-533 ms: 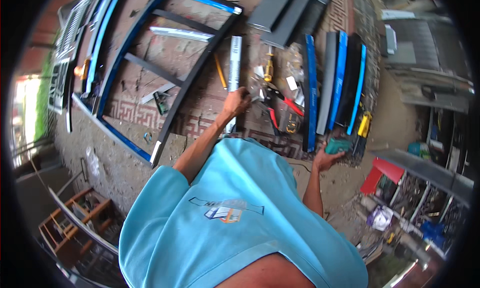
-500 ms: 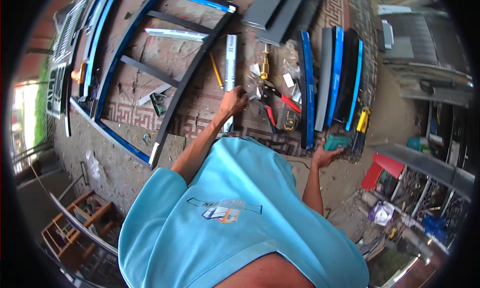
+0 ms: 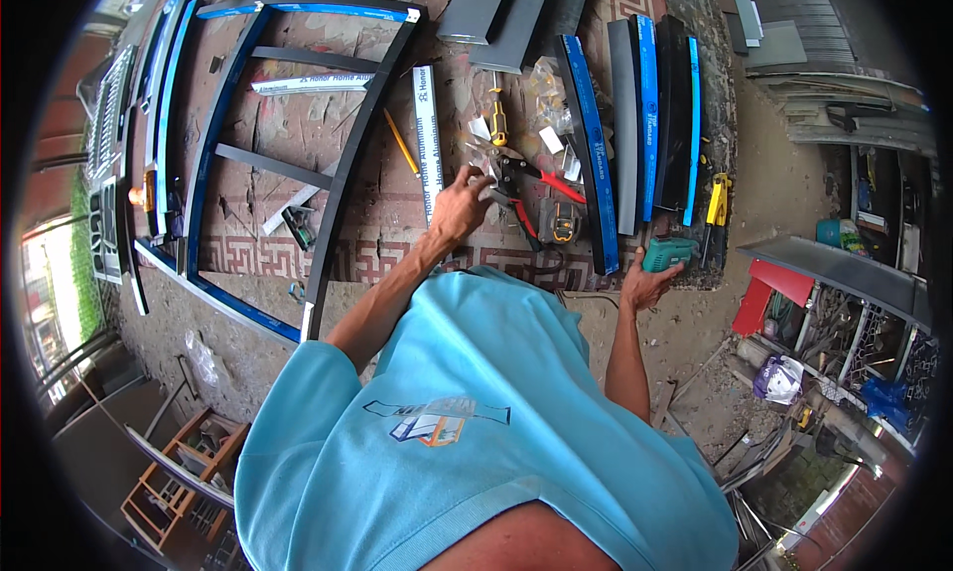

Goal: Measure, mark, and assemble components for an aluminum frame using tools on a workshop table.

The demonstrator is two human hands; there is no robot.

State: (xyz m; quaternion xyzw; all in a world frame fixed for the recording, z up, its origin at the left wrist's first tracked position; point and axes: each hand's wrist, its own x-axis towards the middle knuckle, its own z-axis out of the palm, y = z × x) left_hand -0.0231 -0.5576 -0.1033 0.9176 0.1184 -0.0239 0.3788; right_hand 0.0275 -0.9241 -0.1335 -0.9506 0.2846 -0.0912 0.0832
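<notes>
My left hand (image 3: pixel 461 206) is over the patterned mat, its fingers bent and slightly apart. I see nothing held in it. It is between a white-filmed strip (image 3: pixel 427 139) and red-and-black handled snips (image 3: pixel 518 186). A yellow-handled screwdriver (image 3: pixel 498 124) and small pale pieces (image 3: pixel 479 128) lie just beyond its fingertips. My right hand (image 3: pixel 645 283) is wrapped around a green power tool (image 3: pixel 669 254) at the mat's near right edge. The tool's front end is hard to make out.
A dark frame with blue film (image 3: pixel 340 174) spans the left, a yellow pencil (image 3: pixel 401 142) beside it. A battery pack (image 3: pixel 563 219) lies near the snips. Several blue-and-black profiles (image 3: pixel 650 124) stand right of centre, with a yellow cutter tool (image 3: pixel 717 202) beyond. Dark panels (image 3: pixel 511 25) lie at the back.
The whole view has shifted, so the table's things appear further left. My left hand has moved rightward off the white strip toward the snips. My right hand stays on the green tool.
</notes>
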